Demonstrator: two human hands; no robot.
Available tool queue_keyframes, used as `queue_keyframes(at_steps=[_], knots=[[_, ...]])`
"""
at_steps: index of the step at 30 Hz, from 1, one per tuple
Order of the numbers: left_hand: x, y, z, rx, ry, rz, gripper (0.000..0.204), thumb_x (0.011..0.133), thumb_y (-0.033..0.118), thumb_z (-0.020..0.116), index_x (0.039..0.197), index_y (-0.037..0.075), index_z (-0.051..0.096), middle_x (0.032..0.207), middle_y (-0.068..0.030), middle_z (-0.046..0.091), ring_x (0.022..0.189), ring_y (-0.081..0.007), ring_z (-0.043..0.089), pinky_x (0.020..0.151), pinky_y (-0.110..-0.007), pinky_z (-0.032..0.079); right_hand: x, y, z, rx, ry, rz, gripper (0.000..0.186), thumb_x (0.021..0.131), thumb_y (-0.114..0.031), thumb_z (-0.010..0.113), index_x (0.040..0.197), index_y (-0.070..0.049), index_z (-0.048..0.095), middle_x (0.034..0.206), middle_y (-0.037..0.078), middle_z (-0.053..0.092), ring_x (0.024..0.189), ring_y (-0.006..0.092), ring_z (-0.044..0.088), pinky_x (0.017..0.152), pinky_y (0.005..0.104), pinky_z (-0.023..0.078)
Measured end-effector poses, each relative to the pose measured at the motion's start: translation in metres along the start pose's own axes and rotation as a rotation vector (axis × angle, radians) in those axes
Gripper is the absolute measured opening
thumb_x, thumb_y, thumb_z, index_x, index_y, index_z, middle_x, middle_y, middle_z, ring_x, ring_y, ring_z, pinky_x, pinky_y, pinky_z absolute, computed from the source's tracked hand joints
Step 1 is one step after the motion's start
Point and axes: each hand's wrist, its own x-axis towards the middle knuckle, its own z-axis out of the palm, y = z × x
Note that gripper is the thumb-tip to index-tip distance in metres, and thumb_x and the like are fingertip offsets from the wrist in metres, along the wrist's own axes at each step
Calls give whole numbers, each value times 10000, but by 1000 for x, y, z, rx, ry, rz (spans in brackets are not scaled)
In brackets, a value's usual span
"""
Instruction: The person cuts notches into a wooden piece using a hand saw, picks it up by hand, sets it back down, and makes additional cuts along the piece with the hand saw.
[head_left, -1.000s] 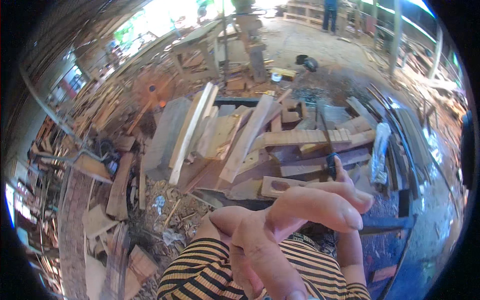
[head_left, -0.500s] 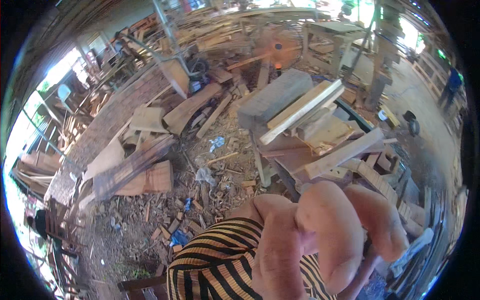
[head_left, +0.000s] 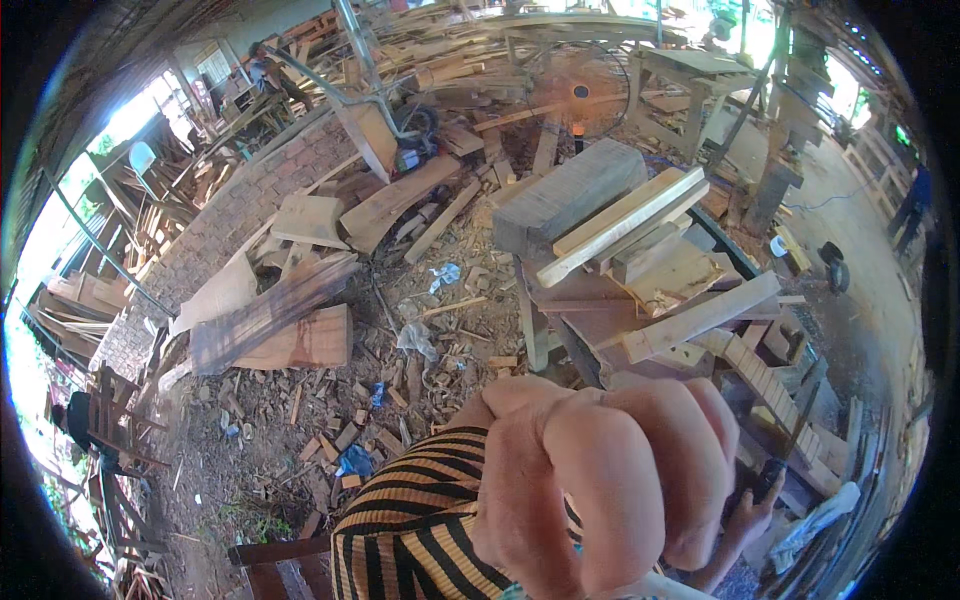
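Note:
My left hand is raised very close to the camera, its fingers curled into a fist, and nothing shows inside it. A striped black-and-orange sleeve runs below and to the left of it. Past the fist at the lower right, my right hand is partly hidden and grips a small dark object. What that object is cannot be made out. Beyond both hands lies a heap of planks, with a thick grey timber block on it.
Offcuts and chips litter the dirt ground. A brick wall runs along the left, with boards lying in front of it. A wooden bench frame stands at the back. A person stands far right.
The view has swung left, so the plank heap slid to the right. My left hand's fingers, stretched out a second ago, are now curled into a fist nearer the camera.

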Motion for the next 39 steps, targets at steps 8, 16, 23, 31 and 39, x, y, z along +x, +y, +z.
queue_keyframes(at_steps=[8, 16, 23, 31, 39], knots=[[-3, -9, -4, -133, -63, 224, 87, 893, 144, 681, 822, 119, 726, 758, -45, 650, 646, -184, 573, 529, -317, 365, 3, -1, -2, 4, -92, 109, 820, 765, -13, 602, 1496, -286, 349, 1185, 209, 652, 975, 347, 670, 799, 417, 507], [-7, 8, -11, -201, -317, 19, 183, 929, 133, 614, 764, 102, 684, 791, -57, 622, 617, -189, 576, 514, -314, 379, 2, 13, 3, 34, -24, -3, 821, 746, -39, 622, 1491, -256, 356, 1155, 218, 655, 915, 386, 670, 778, 434, 504], [-9, 1, -11, -325, -634, -49, 198, 968, 193, 536, 866, 124, 692, 863, -60, 629, 692, -221, 593, 541, -355, 414, 0, 13, 0, 0, -64, 96, 834, 735, -22, 617, 1494, -242, 350, 1169, 221, 650, 958, 389, 666, 793, 434, 506], [-2, 23, -7, -113, -81, -79, 172, 927, 300, 592, 998, 166, 674, 964, -1, 589, 854, -242, 590, 708, -408, 449, 3, 7, 0, -20, -81, 87, 816, 739, -35, 616, 1489, -236, 363, 1153, 233, 653, 941, 388, 671, 803, 441, 504], [1, 30, 51, 240, 443, -120, 192, 969, 292, 545, 1102, 167, 606, 1076, 83, 495, 1036, -210, 542, 875, -532, 394, 4, 5, -2, 15, -85, 70, 853, 730, 35, 589, 1495, -259, 355, 1200, 197, 650, 965, 361, 670, 794, 428, 509]])
